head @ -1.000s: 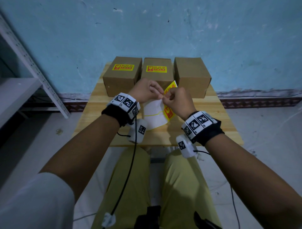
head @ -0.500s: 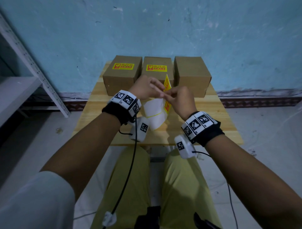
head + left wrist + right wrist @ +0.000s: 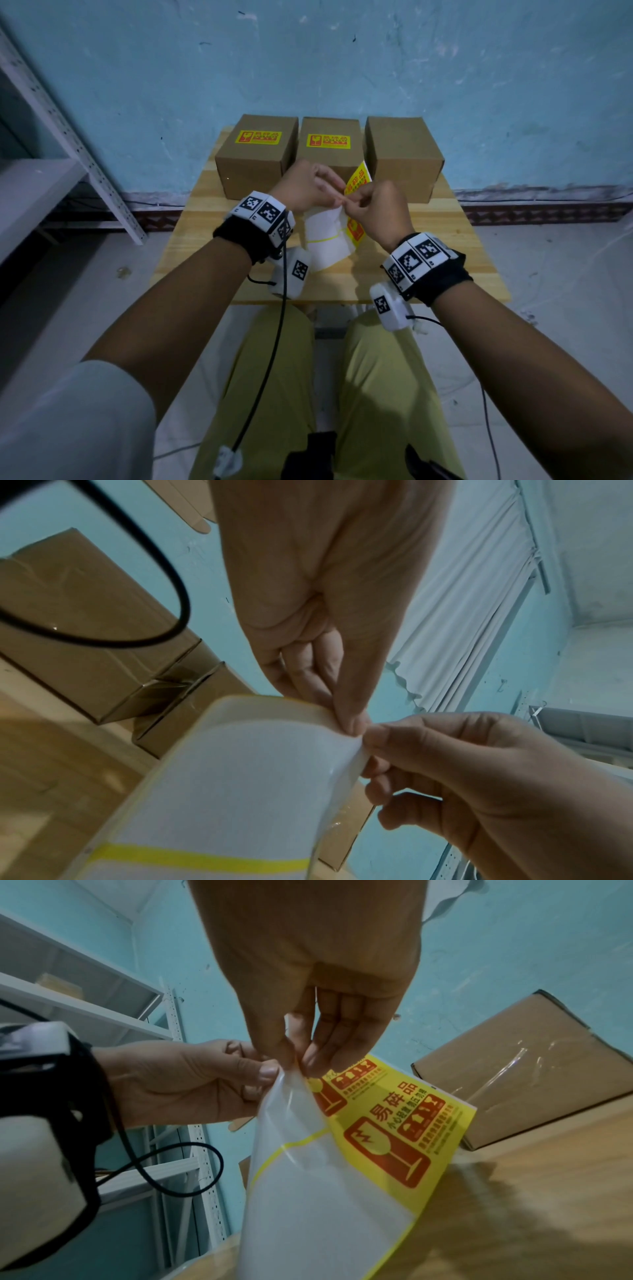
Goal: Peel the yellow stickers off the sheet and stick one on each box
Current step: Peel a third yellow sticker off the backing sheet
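Observation:
Three brown boxes stand in a row at the back of the table. The left box [image 3: 255,161] and the middle box [image 3: 329,156] each carry a yellow sticker [image 3: 258,137] on top; the right box [image 3: 402,154] has a bare top. In front of them I hold up the sticker sheet [image 3: 323,236]. My left hand [image 3: 337,198] pinches the white backing's top corner [image 3: 342,731]. My right hand [image 3: 350,202] pinches the corner of a yellow sticker [image 3: 394,1137] right beside it, fingertips nearly touching. The sheet's lower end hangs down onto the table.
The small wooden table [image 3: 445,246] stands against a blue wall. A grey metal shelf rack [image 3: 68,144] is at the left. My knees sit under the table's near edge, and cables hang from both wrist units.
The sheet's yellow top flap, edge-on half a second ago, has turned back to face up and right. Both hands stay pinched together at almost the same spot.

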